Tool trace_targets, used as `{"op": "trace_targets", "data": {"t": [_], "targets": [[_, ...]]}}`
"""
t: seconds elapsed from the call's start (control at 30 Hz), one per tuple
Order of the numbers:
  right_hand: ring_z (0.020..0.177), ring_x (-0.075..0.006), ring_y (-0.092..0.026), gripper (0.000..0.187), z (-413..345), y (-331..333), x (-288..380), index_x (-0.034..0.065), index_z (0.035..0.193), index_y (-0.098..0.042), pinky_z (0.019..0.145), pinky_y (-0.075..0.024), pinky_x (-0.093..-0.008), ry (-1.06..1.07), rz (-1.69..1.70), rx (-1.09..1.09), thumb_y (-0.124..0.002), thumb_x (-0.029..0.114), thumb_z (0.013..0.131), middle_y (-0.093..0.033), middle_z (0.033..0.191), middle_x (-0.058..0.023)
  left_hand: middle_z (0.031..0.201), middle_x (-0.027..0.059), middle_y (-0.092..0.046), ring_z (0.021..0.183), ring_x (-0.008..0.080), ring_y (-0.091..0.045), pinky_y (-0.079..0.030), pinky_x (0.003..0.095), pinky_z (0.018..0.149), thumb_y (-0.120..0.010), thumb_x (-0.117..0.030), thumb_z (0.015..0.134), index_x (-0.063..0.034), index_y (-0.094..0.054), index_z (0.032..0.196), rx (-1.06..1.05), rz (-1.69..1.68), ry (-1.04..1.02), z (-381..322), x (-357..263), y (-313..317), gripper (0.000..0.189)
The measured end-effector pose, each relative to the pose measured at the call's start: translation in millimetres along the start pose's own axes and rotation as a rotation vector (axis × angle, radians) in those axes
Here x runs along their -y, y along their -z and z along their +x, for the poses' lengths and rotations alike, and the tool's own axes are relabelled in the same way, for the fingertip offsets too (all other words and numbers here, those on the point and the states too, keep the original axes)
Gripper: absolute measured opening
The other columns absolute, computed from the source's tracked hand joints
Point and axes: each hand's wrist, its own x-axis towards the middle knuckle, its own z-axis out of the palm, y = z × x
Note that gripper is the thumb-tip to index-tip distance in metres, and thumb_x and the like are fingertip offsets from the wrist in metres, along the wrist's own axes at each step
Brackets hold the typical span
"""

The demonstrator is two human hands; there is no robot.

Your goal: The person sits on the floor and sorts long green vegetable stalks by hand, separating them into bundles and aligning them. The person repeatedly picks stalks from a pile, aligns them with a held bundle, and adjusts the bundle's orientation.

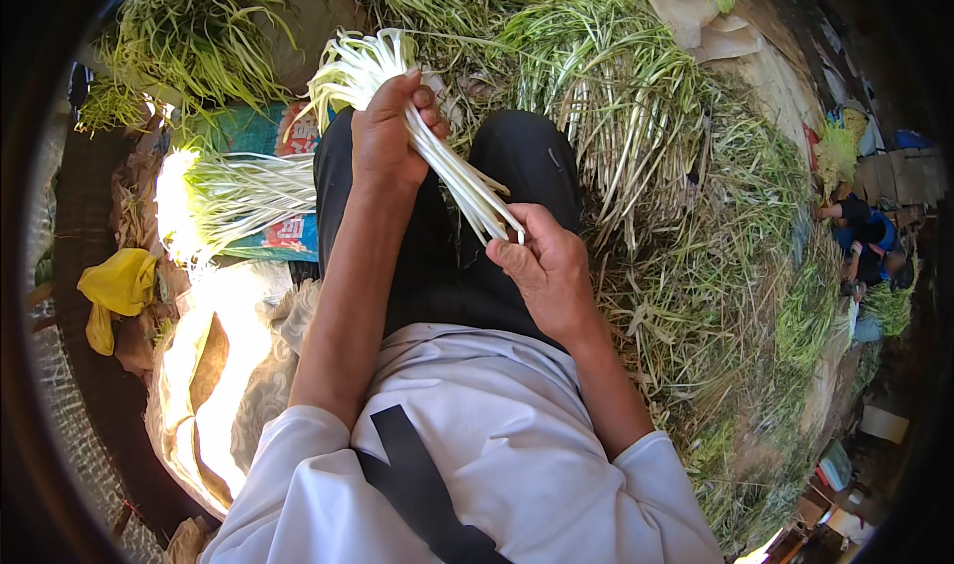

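My left hand (391,135) is closed around the middle of a bunch of long white vegetable stalks (455,169), perhaps garlic shoots. The bunch slants over my knees, its pale leafy tips up and to the left. At its lower end, the thumb and fingers of my right hand (548,266) pinch the stalk ends. A few ends stick out unevenly there. Left of my left knee, trimmed white stalks (257,191) lie on a printed plastic sheet (287,240) that bears writing. Beyond my right knee is a pile of untrimmed green-leaved stalks (618,109).
Loose leaves and stalk waste (693,288) cover the ground at right. More leafy greens (194,35) lie at upper left. A yellow plastic bag (119,284) and a patterned cloth bundle (246,378) are at left. Another person (868,236) sits at far right.
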Motion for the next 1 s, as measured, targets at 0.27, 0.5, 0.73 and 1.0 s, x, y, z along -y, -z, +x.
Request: {"op": "trace_targets", "data": {"t": [0.27,0.5,0.73,1.0], "targets": [[0.054,-0.0026,-0.048,0.014,7.5,3.7,-16.7,0.0036,0.091,-0.061,0.048,-0.0422,-0.0212,-0.17,0.377,0.004,-0.05,0.0,0.097,-0.059,0.073,-0.0004,0.07,-0.0007,-0.054,0.057,0.0132,-0.052,-0.043,0.0308,0.052,-0.067,-0.016,0.096,-0.0101,-0.058,0.095,0.058,0.034,0.018,-5.7,6.6,2.2,0.011],[0.047,-0.0074,-0.044,0.011,-30.4,73.0,-69.2,0.0041,0.097,-0.062,0.042,-0.0395,-0.0258,-0.401,0.811,-0.301,-0.051,0.006,0.099,-0.052,0.067,0.0006,0.073,-0.0035,-0.055,0.059,0.0114,-0.05,-0.042,0.0304,0.054,-0.065,-0.019,0.099,-0.0087,-0.063,0.107,0.211,-0.237,0.177,18.3,-18.4,18.5,0.013],[0.08,-0.0397,-0.068,0.036,-85.9,129.4,-134.6,0.0,0.128,-0.069,0.077,-0.0552,-0.0434,-0.442,-0.786,-0.11,-0.06,0.011,0.094,-0.071,0.092,-0.0219,0.074,-0.0028,-0.054,0.059,0.012,-0.048,-0.043,0.0314,0.055,-0.063,-0.021,0.102,-0.0078,-0.063,0.113,0.308,-0.296,0.197,14.8,-1.1,23.7,0.018],[0.092,-0.0114,-0.064,0.044,13.9,75.5,-34.8,-0.0042,0.138,-0.06,0.083,-0.0521,-0.0265,-0.006,0.124,-0.289,-0.064,0.022,0.104,-0.069,0.105,-0.0076,0.077,-0.0012,-0.053,0.062,0.0126,-0.048,-0.045,0.0316,0.058,-0.054,-0.021,0.106,-0.0033,-0.06,0.125,0.422,-0.3,0.219,6.3,8.5,23.9,0.026]]}}
